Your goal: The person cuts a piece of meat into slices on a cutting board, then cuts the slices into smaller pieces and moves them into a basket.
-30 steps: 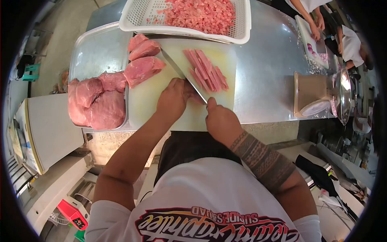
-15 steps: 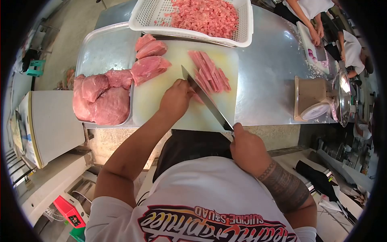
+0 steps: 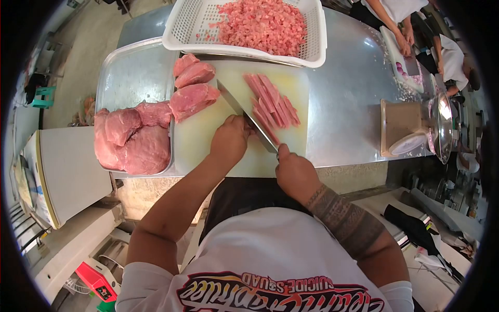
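Note:
My right hand (image 3: 297, 175) is closed around the handle of a large kitchen knife (image 3: 232, 100). The blade slants across the white cutting board (image 3: 197, 148), its tip pointing to the far left. Close to the blade's left side, my left hand (image 3: 230, 138) has its fingers curled down on a piece of raw meat, mostly hidden by the fingers and the blade. Right of the blade lie several long meat strips (image 3: 274, 106), side by side. Thicker meat chunks (image 3: 193, 99) sit along the board's left edge.
A metal tray (image 3: 136, 65) with large raw meat pieces (image 3: 143, 148) stands left of the board. Behind it, a white perforated basket (image 3: 179, 23) holds diced meat (image 3: 262, 26). At right are a weighing scale (image 3: 405, 127) and a co-worker's hands (image 3: 404, 41) over another board.
My right hand has moved left and the knife has slid forward along its length, its tip now nearer the thick chunks. The left hand stays at the meat. The view has shifted slightly.

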A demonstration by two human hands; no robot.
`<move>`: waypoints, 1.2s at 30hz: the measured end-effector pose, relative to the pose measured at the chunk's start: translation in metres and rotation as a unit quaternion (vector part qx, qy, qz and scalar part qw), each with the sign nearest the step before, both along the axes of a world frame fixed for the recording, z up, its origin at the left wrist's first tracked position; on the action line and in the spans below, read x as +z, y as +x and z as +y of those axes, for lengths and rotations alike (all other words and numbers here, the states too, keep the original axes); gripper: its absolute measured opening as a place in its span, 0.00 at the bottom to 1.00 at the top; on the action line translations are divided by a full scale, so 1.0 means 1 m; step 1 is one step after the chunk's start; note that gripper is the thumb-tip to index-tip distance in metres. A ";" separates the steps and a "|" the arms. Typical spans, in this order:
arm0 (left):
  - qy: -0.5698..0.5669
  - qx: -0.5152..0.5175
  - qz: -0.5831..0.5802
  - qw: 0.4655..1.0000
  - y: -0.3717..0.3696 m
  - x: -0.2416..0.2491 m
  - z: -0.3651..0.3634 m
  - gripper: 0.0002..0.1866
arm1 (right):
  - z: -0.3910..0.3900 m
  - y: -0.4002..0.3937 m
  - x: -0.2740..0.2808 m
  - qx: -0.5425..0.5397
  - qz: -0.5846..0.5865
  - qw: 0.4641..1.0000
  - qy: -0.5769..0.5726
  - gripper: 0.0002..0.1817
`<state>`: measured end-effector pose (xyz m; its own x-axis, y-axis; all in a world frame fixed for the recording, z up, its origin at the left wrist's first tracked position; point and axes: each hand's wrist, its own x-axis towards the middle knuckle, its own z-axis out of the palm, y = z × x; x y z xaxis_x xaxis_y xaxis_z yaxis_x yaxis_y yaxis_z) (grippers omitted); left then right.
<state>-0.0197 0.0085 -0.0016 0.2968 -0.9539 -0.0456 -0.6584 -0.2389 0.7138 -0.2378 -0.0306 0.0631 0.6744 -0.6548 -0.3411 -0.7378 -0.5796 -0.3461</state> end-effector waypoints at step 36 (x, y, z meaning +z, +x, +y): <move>-0.016 -0.170 -0.155 0.973 -0.031 0.037 -0.043 0.30 | 0.054 -0.063 -0.024 -0.419 -0.223 0.879 0.056 0.16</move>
<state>-0.0505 -0.0344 0.0356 -0.0416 -0.9988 0.0266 -0.8808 0.0492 0.4709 -0.3010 0.0236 0.0393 0.0550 -0.9643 -0.2591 -0.6660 0.1579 -0.7290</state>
